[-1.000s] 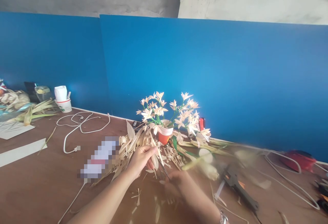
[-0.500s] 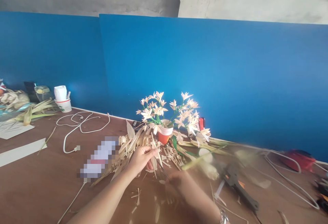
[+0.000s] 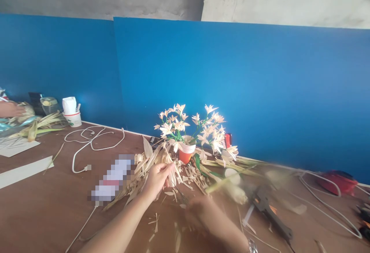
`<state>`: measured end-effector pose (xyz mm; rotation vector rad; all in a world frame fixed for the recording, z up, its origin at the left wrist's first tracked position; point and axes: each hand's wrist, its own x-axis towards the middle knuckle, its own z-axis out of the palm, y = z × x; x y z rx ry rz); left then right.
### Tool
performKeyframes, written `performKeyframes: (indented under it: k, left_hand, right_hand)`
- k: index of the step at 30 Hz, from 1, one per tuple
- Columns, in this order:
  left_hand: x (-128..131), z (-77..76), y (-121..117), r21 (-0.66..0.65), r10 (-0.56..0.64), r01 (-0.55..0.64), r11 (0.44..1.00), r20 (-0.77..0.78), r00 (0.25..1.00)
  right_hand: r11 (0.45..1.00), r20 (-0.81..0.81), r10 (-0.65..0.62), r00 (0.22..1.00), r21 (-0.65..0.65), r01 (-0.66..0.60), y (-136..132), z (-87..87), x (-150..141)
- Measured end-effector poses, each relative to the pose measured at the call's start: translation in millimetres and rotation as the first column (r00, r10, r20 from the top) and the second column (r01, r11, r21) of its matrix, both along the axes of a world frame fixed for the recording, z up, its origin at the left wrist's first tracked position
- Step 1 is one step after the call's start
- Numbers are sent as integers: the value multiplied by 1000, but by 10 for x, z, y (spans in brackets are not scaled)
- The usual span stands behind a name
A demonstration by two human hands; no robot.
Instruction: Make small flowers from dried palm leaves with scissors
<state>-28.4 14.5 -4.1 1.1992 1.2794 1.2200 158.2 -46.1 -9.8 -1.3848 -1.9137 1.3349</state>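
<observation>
My left hand [image 3: 160,176] is closed in a pinch on a pale strip of corn husk [image 3: 174,176], in front of a red-and-white paper cup [image 3: 186,153]. My right hand [image 3: 199,210], blurred, curls around what look like scissors [image 3: 181,195]; their thin dark blades point toward the husk, and the handles are hidden in the fist. Cream husk flowers [image 3: 215,129] on green stems stand at the cup. Dry husk pieces [image 3: 144,168] are heaped left of my left hand, with small cut scraps [image 3: 156,222] below it.
A dark glue gun [image 3: 271,210] lies to the right, near a red object [image 3: 338,183] and a white cable. A pixelated power strip [image 3: 111,179] and white cord [image 3: 75,156] lie left. Another person's hand [image 3: 11,109] shows at the far left. A blue partition [image 3: 231,83] borders the table.
My left hand and the husk have shifted slightly left, and the blades have drawn a little away from the husk. Another person's hand has come into view at far left.
</observation>
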Motion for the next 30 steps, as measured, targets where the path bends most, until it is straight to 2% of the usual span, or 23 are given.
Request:
performKeyframes:
  k: [4,14,19,30]
  left_hand:
    - [-4,-25,4,27,-22,23,999,-17,1000]
    - [-8,-28,4,-8,-38,38,999,-19,999]
    - [2,-17,9,-20,-25,25,999,15,1000]
    - [19,-1,-8,-31,17,-14,999,90,996]
  right_hand:
    - [1000,16,9,1000,5,-9,0,4,3]
    - [999,46,16,999,36,-17,-23,63,-6]
    - [996,100,-6,995,86,-2,-12,93,-4]
    - [996,95,-47,994,84,39,-6,99,-6]
